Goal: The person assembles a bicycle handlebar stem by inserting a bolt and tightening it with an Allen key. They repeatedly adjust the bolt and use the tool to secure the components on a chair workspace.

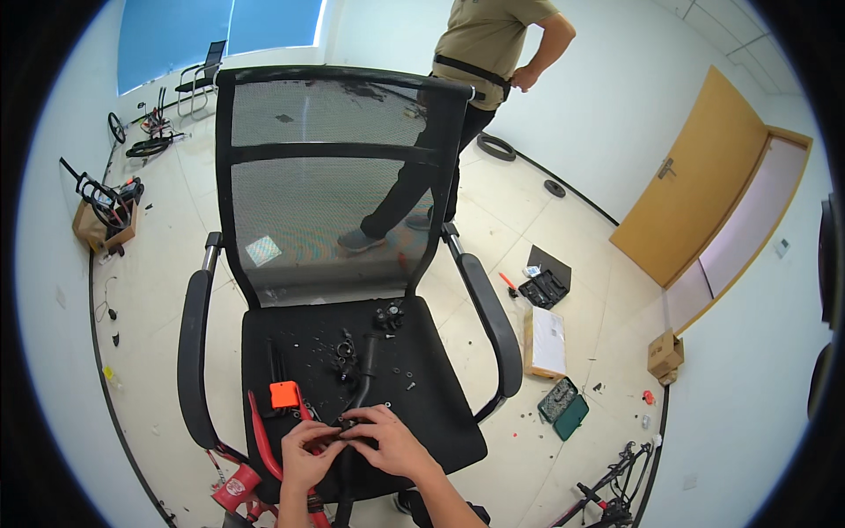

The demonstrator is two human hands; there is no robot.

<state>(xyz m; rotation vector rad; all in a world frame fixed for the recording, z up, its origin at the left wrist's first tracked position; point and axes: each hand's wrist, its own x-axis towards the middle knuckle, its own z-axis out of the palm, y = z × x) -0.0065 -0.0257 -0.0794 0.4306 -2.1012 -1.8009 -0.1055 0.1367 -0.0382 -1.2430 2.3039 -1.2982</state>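
Both hands are seen over the front of the black chair seat (440, 414). The left hand (306, 451) and the right hand (387, 440) are closed together on a small dark part (345, 429), pinched between the fingertips; its kind cannot be told. A black tube (364, 370) lies on the seat just beyond the hands, with loose bolts and washers (405, 380) scattered beside it. An orange block (284, 394) sits near the left hand. Another person (480, 97) stands behind the mesh backrest (326, 211).

Bare workroom, bicycle parts (150, 145), tool cases (563, 408)
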